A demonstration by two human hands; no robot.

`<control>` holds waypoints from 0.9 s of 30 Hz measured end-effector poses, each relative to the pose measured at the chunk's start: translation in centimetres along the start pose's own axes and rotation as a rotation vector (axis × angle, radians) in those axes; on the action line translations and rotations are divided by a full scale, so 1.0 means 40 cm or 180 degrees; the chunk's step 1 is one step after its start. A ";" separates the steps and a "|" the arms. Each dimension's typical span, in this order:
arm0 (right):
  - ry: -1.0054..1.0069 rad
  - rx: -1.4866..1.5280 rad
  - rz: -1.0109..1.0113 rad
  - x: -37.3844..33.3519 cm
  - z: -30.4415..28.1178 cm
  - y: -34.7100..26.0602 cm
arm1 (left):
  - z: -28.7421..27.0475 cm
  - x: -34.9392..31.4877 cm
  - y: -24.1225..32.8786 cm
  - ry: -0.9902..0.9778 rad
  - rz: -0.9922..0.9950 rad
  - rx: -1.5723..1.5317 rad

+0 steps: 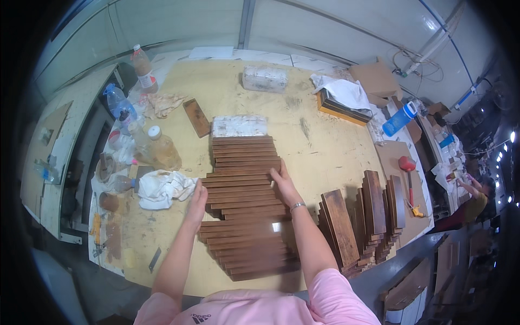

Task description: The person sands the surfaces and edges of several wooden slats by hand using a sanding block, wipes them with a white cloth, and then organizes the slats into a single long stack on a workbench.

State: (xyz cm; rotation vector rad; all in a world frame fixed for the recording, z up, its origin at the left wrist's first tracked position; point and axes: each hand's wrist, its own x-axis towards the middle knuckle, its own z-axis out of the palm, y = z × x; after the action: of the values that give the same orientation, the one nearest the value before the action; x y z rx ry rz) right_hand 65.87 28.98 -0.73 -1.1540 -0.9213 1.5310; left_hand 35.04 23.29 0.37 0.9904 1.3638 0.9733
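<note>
A long row of dark brown wooden slats (244, 193) runs down the middle of the table, the pieces leaning closely one on another with uneven ends. My left hand (198, 202) is pressed along the left ends of the middle slats, fingers straight and together. At the right ends of the same group, my right hand (284, 182) bears in with its thumb bent toward the wood. Between them the two hands clasp this group. A white wrapped block (239, 126) stands against the row's far end. Glare blurs the nearest slats.
More slats stand in leaning stacks (338, 227) at right, near a red-headed hammer (407, 164). Bottles, a large jug (162, 149) and a white cloth (165, 189) crowd the left side. A loose board (196, 117) and another block (265, 79) lie farther back. Someone works far right.
</note>
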 end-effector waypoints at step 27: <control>0.0841 -0.1668 -0.0700 0.301 -0.052 0.029 | 0.114 0.423 0.048 0.0026 0.0769 0.0677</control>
State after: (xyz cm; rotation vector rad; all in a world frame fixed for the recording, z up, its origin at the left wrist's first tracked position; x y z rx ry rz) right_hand 66.65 40.40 -5.13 -1.5210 -1.2580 0.9532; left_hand 39.42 40.03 -3.07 1.3368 1.3971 1.0248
